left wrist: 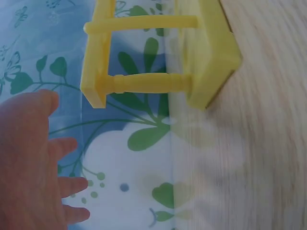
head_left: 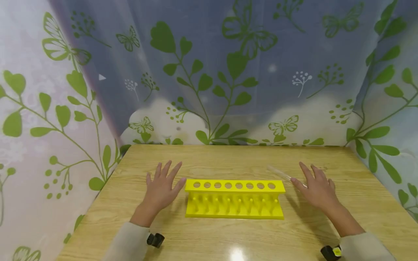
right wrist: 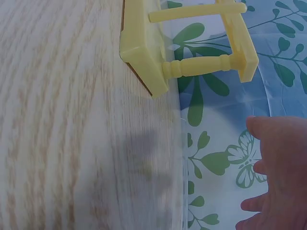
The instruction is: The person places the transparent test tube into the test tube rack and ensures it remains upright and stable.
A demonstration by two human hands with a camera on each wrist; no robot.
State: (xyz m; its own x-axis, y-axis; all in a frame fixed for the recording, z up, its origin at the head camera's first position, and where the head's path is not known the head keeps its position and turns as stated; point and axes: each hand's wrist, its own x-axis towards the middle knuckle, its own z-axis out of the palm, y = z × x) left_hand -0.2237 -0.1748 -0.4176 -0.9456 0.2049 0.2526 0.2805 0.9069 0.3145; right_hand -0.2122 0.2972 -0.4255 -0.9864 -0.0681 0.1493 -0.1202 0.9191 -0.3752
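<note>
A yellow test tube rack (head_left: 235, 212) stands upright on the wooden table, its top bar pierced by a row of several round holes. My left hand (head_left: 160, 190) is at the rack's left end, fingers spread and thumb tip close to the top bar; nothing is in it. On the other side my right hand (head_left: 316, 188) is spread too and holds nothing. A clear glass tube (head_left: 279, 172) lies on the table behind the rack's right end, partly hidden by the right thumb. Each wrist view shows an end of the rack (left wrist: 216, 57) beyond the spread fingers.
The wooden table (head_left: 209, 239) reaches back to a patterned cloth (head_left: 209, 72) with green leaves and butterflies. Similar cloth hangs along the left and right sides. A small black device (head_left: 155, 240) sits at the left cuff and another (head_left: 330, 252) at the right.
</note>
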